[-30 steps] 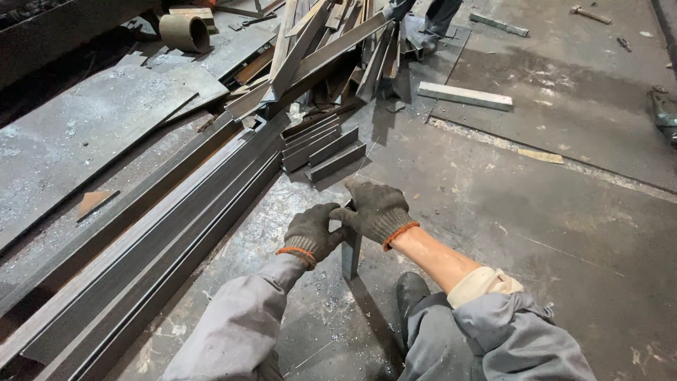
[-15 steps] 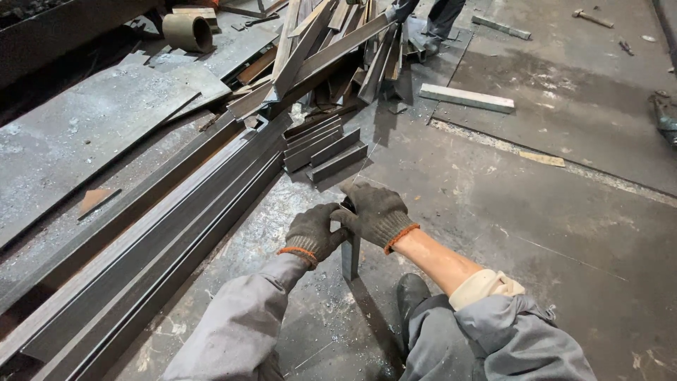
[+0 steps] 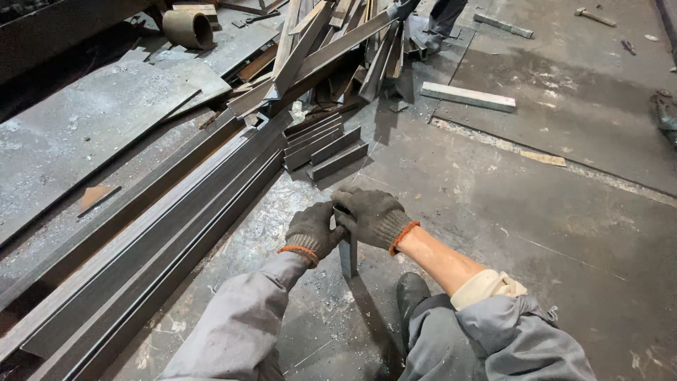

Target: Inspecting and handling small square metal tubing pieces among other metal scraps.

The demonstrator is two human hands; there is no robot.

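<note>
1. Right now both gloved hands meet over a short steel bar (image 3: 348, 255) standing upright on the concrete floor (image 3: 536, 233), near the middle of it and just in front of the person's black shoe (image 3: 411, 296)
2. Left hand (image 3: 311, 231) is curled against the bar's top from the left side – fingers closed on it, steadying the piece so it stays vertical
3. Right hand (image 3: 371, 215) wraps over the top end from the right, clenched around it; the two gloves touch, likely so the narrow piece cannot tip on its small foot
4. Just beside the left hand, long steel profiles (image 3: 162, 247) lie bundled lengthwise, running toward the floor's lower left corner, kept parallel so they stack flat
5. Short cut-offs (image 3: 326, 147) sit side by side beyond the bar, near a loose heap of scrap strips (image 3: 331, 56); a pale flat bar (image 3: 467, 97) lies apart toward the far right
6. Against the earlier frames – almost nothing differs: the hands keep the same grip, the bar has not shifted, only the view sits slightly differently
</note>
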